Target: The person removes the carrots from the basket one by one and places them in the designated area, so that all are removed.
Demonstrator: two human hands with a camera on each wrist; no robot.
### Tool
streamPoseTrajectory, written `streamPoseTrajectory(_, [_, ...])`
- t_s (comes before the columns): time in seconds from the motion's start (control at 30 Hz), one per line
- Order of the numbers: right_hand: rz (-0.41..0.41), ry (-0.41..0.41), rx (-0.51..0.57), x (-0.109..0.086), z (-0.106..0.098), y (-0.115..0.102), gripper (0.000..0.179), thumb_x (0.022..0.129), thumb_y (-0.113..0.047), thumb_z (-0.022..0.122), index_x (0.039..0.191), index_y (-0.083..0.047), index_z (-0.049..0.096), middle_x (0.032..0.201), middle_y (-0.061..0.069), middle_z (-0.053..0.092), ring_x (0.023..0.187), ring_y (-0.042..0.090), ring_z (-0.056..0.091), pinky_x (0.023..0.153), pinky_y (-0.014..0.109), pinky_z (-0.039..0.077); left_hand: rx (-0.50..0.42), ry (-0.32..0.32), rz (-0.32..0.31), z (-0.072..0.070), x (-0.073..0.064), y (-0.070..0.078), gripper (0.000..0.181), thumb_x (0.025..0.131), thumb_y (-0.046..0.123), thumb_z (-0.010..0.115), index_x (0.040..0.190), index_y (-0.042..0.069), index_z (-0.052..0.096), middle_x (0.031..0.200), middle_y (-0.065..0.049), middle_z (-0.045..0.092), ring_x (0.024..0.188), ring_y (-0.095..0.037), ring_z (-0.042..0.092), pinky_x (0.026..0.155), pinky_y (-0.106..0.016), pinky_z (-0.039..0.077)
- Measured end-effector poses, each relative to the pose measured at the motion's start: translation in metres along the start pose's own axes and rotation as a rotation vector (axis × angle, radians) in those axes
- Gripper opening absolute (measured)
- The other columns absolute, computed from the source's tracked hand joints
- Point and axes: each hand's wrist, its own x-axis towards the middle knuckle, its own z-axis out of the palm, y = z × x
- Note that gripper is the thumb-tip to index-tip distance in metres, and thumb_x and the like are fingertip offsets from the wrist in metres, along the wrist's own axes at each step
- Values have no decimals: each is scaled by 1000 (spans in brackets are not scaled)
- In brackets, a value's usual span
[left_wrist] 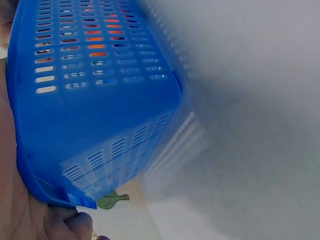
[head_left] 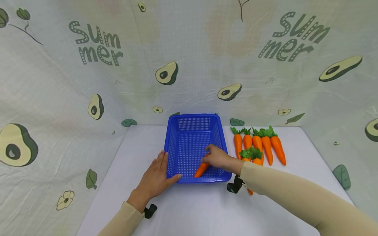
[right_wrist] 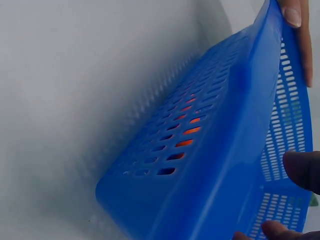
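A blue slotted plastic basket (head_left: 220, 131) stands on the white table. My left hand (head_left: 156, 177) rests against its near-left corner, fingers straight along the left rim and thumb spread over the front rim. Inside the basket an orange carrot (head_left: 202, 169) lies slanted, its tip toward the front wall; its top is hidden beneath my right hand (head_left: 220, 159). That hand reaches over the right rim, just above the carrot. In the right wrist view its thumb (right_wrist: 302, 170) and fingers (right_wrist: 275, 231) are apart, with no carrot visible between them. Orange shows through the basket's slots in both wrist views.
Several carrots (head_left: 266, 149) with green tops lie in a row right of the basket. More carrots (head_left: 258, 161) lie in front of them, partly covered by the right sleeve. A cloth printed with avocados (head_left: 167, 73) hangs behind the table (head_left: 144, 137).
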Motion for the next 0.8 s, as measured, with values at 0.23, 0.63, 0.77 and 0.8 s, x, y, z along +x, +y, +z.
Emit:
streamPoseTrajectory(0.23, [-26, -72, 85, 13, 3, 4, 69, 91, -3, 71, 154, 3, 44, 145, 26, 55, 123, 36, 58, 116, 55, 45, 3, 7, -2, 0, 0, -1, 116, 95, 82, 47, 168, -1, 13, 177, -21, 9, 164, -37, 14, 131, -54, 21])
streamPoseTrajectory(0.63, [60, -41, 260, 34, -21, -21, 67, 99, -7, 67, 158, -2, 35, 160, 29, 38, 141, 47, 48, 102, 66, 54, -14, 12, -10, 0, 0, -1, 117, 94, 84, 46, 168, 0, 12, 177, -21, 9, 163, -38, 16, 131, -55, 22])
streamPoseTrajectory(0.77, [109, -67, 342, 45, -24, -29, 68, 102, -12, 67, 160, -4, 33, 158, 28, 39, 144, 48, 45, 103, 68, 52, -13, 18, -19, 2, 0, 0, 116, 94, 82, 49, 168, 0, 15, 177, -21, 11, 163, -39, 19, 130, -55, 23])
streamPoseTrajectory(0.8, [119, -65, 373, 47, -24, -28, 69, 102, -12, 67, 160, -4, 32, 158, 28, 39, 144, 48, 45, 104, 68, 52, -11, 14, -20, 2, 0, 1, 116, 94, 82, 49, 168, 1, 15, 177, -21, 11, 162, -39, 20, 130, -55, 24])
